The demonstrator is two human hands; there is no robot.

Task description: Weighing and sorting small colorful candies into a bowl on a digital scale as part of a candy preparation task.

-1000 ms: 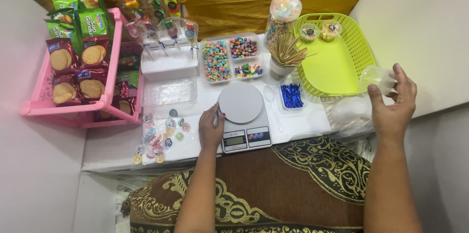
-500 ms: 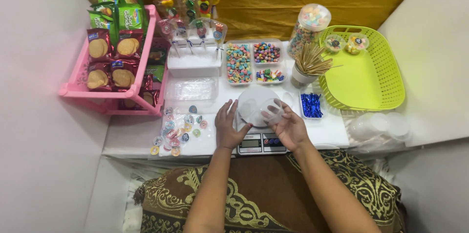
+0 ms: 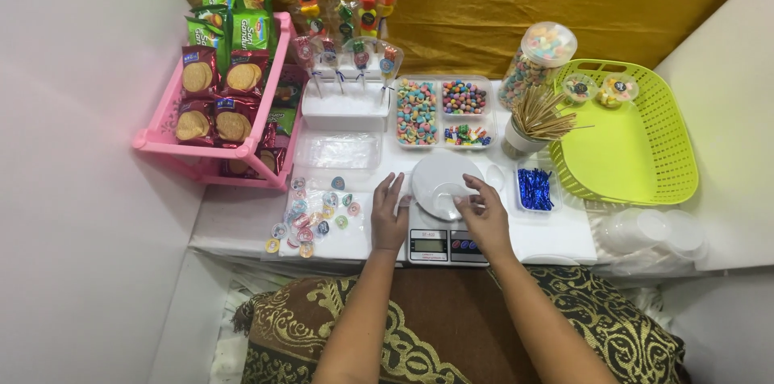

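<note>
A white digital kitchen scale with a round plate stands at the table's front edge. My right hand holds a small clear plastic cup down on the plate, fingertips on its rim. My left hand lies flat on the table just left of the scale, fingers spread, holding nothing. Beside the left hand is a sheet of round coloured stickers.
Behind the scale stand a divided tray of coloured candies, a candy jar, a cup of wooden skewers and blue twist ties. A green basket and stacked clear cups sit right; a pink snack rack left.
My right hand carried the clear cup from the far right of the table over to the scale and set it on the plate. The left hand stayed beside the scale.
</note>
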